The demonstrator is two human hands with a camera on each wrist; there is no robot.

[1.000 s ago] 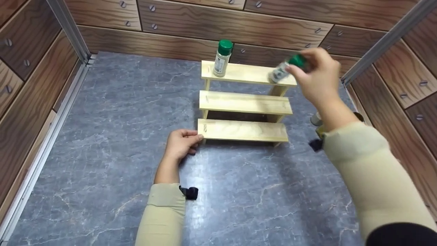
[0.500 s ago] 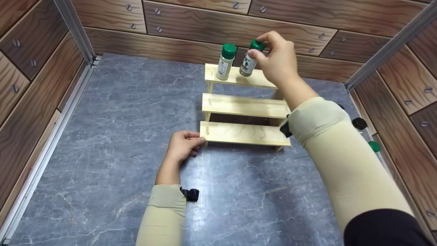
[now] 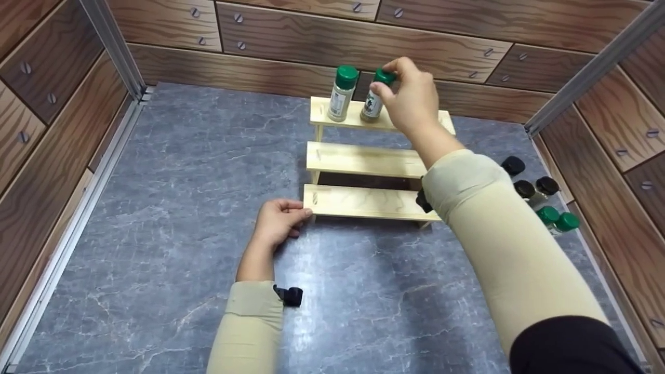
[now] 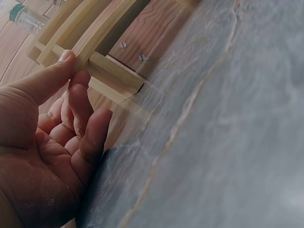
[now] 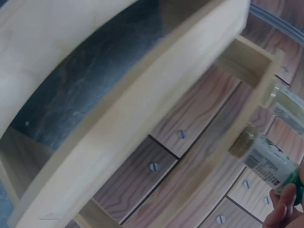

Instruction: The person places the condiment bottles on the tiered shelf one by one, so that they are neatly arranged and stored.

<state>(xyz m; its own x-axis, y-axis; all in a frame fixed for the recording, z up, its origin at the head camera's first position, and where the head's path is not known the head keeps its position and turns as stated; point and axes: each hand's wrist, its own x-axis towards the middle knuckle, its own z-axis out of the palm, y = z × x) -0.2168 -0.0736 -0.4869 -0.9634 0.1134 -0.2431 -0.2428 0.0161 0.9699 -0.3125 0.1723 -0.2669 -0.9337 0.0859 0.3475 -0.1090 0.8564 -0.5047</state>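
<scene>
A three-tier pale wooden step rack [image 3: 371, 201] stands on the grey marbled surface. My left hand [image 3: 278, 222] pinches the front left corner of its lowest shelf between thumb and index finger, as the left wrist view confirms. My right hand [image 3: 415, 101] grips the green cap of a spice jar [image 3: 371, 106] with a white label, its base at the top shelf. In the right wrist view that labelled jar [image 5: 266, 161] shows its barcode side. Just left of it, a second green-capped spice jar [image 3: 339, 104] stands upright at the top shelf's left end.
To the right of the rack, partly behind my right sleeve, several jars stand together: black-capped ones [image 3: 547, 187] and green-capped ones [image 3: 567, 222]. Wood-patterned panels [image 3: 363, 41] enclose the back and sides, with metal rails at the corners.
My right hand has carried the spice jar leftward from the top shelf's right end and lowered it beside the other jar, tilt now nearly upright. The left hand keeps its place on the rack.
</scene>
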